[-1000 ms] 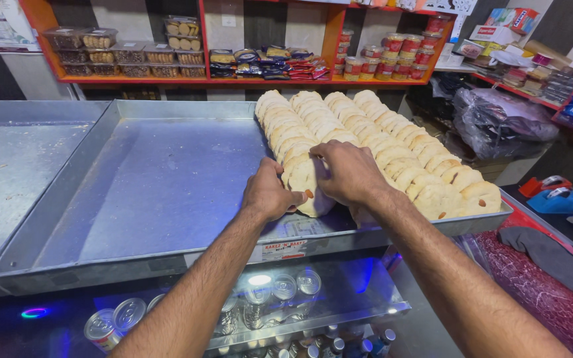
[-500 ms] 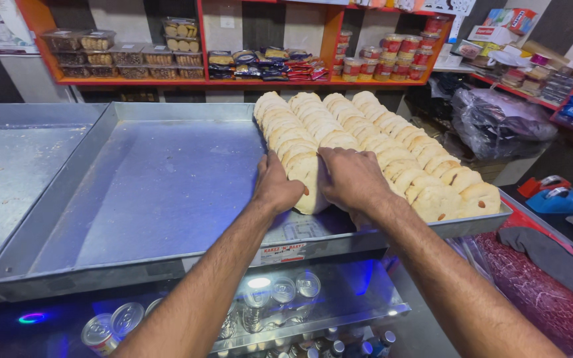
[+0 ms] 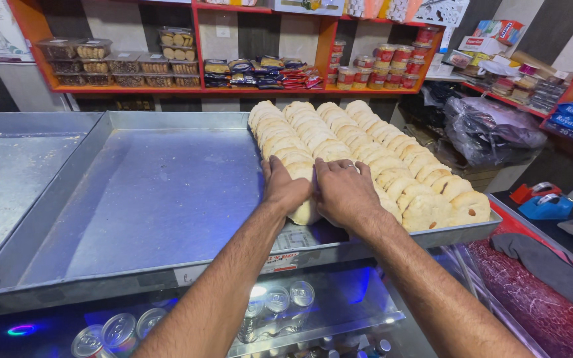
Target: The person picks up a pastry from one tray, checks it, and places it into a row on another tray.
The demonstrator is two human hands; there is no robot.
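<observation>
A big metal tray (image 3: pixel 134 205) lies in front of me on a counter. Rows of pale round biscuits (image 3: pixel 379 156) stand on edge, packed across its right part. My left hand (image 3: pixel 283 189) and my right hand (image 3: pixel 343 192) rest side by side on the near end of the leftmost rows, palms down, fingers pressed on the biscuits. One biscuit (image 3: pixel 304 213) shows between the hands at the row's front. The tray's left part is bare metal.
A second metal tray (image 3: pixel 8 172) lies to the left. Orange shelves (image 3: pixel 260 86) behind hold boxed biscuits, packets and jars. Drink cans (image 3: pixel 121 331) lie under the glass counter. A black bag (image 3: pixel 492 129) and a tape dispenser (image 3: pixel 542 202) are on the right.
Both hands have slid a little farther onto the biscuit rows, pushing them back and closer together. The view has shifted slightly.
</observation>
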